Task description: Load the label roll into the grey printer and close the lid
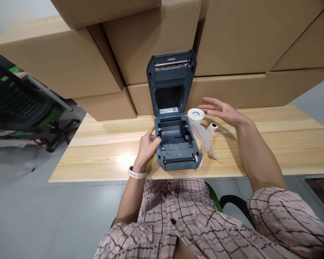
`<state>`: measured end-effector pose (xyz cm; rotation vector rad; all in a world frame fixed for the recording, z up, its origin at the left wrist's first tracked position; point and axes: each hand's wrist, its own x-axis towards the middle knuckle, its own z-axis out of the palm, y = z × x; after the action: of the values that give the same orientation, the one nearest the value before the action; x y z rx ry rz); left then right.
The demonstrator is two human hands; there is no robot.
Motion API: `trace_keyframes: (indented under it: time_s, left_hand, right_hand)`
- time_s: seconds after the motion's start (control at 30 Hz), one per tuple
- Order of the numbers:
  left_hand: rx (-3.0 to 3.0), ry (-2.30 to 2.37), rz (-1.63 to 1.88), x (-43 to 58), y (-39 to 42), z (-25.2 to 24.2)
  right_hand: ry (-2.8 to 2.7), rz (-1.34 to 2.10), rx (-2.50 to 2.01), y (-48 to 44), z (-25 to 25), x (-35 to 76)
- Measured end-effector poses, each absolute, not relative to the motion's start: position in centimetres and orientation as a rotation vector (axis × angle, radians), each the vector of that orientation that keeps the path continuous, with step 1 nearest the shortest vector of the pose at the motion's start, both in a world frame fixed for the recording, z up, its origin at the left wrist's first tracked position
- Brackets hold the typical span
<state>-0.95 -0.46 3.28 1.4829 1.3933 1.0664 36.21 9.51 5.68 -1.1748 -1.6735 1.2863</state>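
A dark grey label printer [176,149] stands on the wooden table with its lid [169,77] tipped back upright. Its inner bay shows black roll holders and no roll between them. My left hand [149,145] grips the printer's left edge, thumb on top of the rim. To the right of the printer stands a white label roll [192,118], its loose strip trailing forward along the printer's side. Beside it lies a thinner white roll [212,129] with a dark core end. My right hand [223,112] hovers just right of the label roll, fingers stretched out, holding nothing.
Large cardboard boxes [226,39] are stacked along the back of the wooden table [280,144], close behind the raised lid. An office chair [16,104] is on the left, with part of another person [13,142] near it. The table's front edge lies close to my body.
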Motion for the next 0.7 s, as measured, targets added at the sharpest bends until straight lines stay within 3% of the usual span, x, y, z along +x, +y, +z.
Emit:
trace_keyframes:
  time_s: [0.3,0.5,0.7]
  left_hand:
    - [1.474,1.406,1.087,-0.9,-0.3,3.0]
    - [1.485,1.399,1.103,-0.8,-0.4,3.0]
    - [1.504,1.402,1.089,-0.8,-0.6,2.9]
  right_hand:
    - [-1.656,1.652,-1.224,4.4,3.4,38.4]
    - [-1.583,1.517,-1.276,4.4,3.3,37.5]
    - [-1.44,1.222,-1.104,1.0,7.7,39.4]
